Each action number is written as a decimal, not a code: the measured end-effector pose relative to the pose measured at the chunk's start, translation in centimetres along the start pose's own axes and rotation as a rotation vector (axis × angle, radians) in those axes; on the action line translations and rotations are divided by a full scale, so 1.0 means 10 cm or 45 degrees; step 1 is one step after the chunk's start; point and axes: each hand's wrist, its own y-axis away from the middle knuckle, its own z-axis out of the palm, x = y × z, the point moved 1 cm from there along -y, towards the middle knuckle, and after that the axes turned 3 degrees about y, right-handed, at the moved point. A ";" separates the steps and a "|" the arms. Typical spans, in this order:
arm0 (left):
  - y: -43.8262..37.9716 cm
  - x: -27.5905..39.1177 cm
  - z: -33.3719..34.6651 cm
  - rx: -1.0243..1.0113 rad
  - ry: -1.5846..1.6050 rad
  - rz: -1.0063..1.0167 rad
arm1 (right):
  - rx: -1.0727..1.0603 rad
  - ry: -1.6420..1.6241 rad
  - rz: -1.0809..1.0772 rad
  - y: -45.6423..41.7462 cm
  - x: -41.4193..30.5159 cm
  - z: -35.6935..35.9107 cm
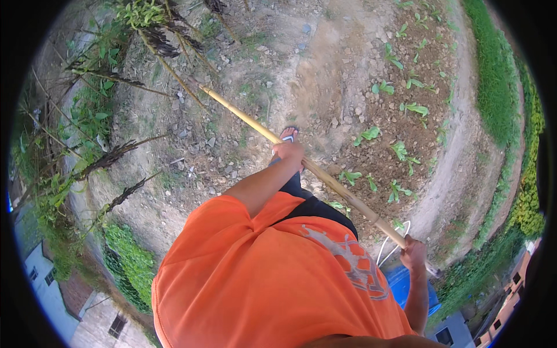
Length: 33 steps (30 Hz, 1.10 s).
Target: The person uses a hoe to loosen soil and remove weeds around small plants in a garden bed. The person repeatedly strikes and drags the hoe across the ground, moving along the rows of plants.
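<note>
A long bamboo pole (337, 186) runs slantwise across the view, from the upper left down to the lower right. My left hand (289, 152) is closed around its middle, above my sandalled foot (289, 134). Nearer the pole's thick lower end, my right hand (412, 252) grips it beside a blue plastic container (402, 285). A short pale piece sticks out past that hand; what it is cannot be told. The far tip of the pole lies over stony soil, close to dry brown stalks (174, 78).
Leafy seedlings (409, 108) grow in a tilled bed at the right, with a grass strip (496, 87) beyond it. Dry branches and climbing vines (93, 108) stand at the left. A white hose or cord (383, 250) loops near the container. Buildings (48, 282) show at the lower rim.
</note>
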 end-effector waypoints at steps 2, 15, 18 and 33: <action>0.44 -0.11 0.25 -0.063 0.179 -0.107 | -0.051 0.081 0.153 0.29 0.32 -0.37; 0.20 0.63 0.81 -0.323 -0.050 0.232 | 0.090 -0.074 0.269 0.20 0.24 -0.80; -0.29 1.23 0.42 -0.086 -0.045 0.162 | 0.143 -0.099 0.163 -0.57 -0.16 -0.65; -1.44 1.15 0.16 0.519 -0.244 0.206 | 0.155 -0.023 0.114 -0.98 -1.12 -0.69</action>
